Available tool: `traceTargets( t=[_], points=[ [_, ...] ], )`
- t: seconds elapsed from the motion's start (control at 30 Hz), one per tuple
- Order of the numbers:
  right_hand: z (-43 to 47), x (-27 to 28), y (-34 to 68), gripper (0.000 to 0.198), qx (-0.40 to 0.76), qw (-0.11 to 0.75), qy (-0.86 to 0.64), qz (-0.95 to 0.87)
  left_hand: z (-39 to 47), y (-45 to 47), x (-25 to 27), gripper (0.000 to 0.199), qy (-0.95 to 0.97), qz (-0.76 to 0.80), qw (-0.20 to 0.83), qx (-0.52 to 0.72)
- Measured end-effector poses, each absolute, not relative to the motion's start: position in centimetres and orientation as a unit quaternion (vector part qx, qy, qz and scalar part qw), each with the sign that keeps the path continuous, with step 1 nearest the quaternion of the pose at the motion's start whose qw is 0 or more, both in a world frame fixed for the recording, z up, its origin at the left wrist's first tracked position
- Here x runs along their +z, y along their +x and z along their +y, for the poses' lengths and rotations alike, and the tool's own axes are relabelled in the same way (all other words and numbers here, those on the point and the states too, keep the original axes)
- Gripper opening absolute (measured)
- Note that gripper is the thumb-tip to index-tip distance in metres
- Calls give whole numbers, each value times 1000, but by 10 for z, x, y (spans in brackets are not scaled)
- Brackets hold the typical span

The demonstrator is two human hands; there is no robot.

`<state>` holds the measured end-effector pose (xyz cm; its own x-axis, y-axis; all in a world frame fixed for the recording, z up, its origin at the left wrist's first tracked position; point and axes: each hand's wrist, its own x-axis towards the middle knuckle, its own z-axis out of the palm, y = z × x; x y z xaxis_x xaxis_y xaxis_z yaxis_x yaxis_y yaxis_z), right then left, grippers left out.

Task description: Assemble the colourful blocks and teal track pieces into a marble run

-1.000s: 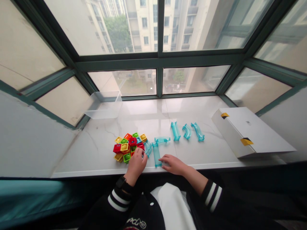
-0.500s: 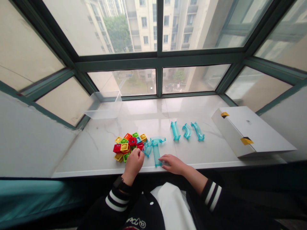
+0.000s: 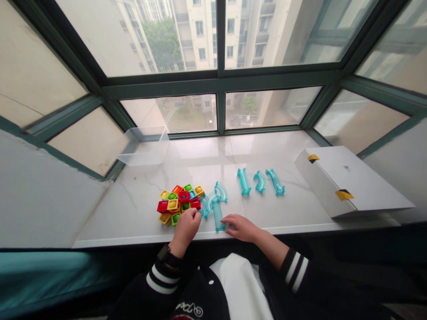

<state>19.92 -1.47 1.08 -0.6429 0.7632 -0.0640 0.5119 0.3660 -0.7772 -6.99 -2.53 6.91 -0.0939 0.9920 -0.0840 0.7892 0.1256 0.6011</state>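
My left hand [image 3: 187, 226] is closed, its fingertips pinched at the lower end of a curved translucent teal track piece [image 3: 206, 207]. Part of that piece is hidden by the fingers. Beside it lies a straight teal track piece [image 3: 218, 216], pointing away from me. My right hand [image 3: 242, 227] rests on the surface with fingers stretched out, the tips touching the straight piece's right edge. Another curved track piece [image 3: 221, 191] lies just beyond the straight one's far end. Left of these, against my left hand, is a pile of red, yellow, green, orange and blue blocks [image 3: 173, 204].
Three more teal pieces lie farther right: a straight track [image 3: 243, 182], a short curved track [image 3: 259, 182] and a longer bent track [image 3: 275, 182]. A clear plastic bin [image 3: 143, 158] stands at back left. A white box [image 3: 363, 178] sits at right on the marble sill [image 3: 293, 218].
The far curved track piece has turned, its arc now bending away from me. The curved piece at my left fingers has shifted slightly right. Both hands stay nearly in place.
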Motion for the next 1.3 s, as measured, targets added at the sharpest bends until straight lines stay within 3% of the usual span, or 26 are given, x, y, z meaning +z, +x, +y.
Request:
traceTargets(
  t=[0.83, 1.3],
  points=[
    [-14, 9, 198, 44, 401, 161, -388, -814, -24, -68, 76, 28, 613, 698, 328, 173],
    [-10, 9, 203, 34, 410, 230, -406, -783, -22, -71, 84, 23, 501, 592, 520, 359]
  ],
)
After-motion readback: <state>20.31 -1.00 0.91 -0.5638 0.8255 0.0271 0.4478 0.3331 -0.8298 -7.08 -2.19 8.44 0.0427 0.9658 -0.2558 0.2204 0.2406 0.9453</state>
